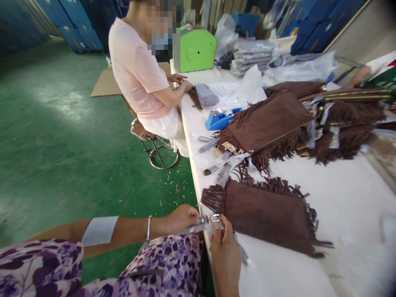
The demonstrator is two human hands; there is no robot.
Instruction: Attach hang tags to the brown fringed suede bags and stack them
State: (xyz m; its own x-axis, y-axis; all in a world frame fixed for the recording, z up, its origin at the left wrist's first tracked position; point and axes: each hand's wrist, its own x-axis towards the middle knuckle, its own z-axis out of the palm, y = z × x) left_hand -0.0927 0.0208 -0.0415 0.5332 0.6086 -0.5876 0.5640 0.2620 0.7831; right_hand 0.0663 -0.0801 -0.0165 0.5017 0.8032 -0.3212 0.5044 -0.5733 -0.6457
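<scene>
At the table's near edge, my left hand (182, 218) is closed around the end of a strap (202, 222) that looks wrapped in clear plastic. A metal clasp (215, 218) joins to that end, and the fingers of my right hand (227, 251) pinch it from the other side. Just beyond my hands a dark brown fringed bag (266, 210) lies flat on the white table (297, 175). Another plastic-wrapped piece (243, 249) shows beside my right hand, partly hidden by it. Further up, a second fringed bag (272, 119) with a zip and a paper tag rests on the table.
Several more fringed bags (343, 123) are heaped at the right. Wrapped straps (213, 163) and a blue tape dispenser (221, 119) lie along the left edge. A co-worker (139, 70) sits beyond on a stool (157, 144), hands on a brown piece, near a green machine (198, 49).
</scene>
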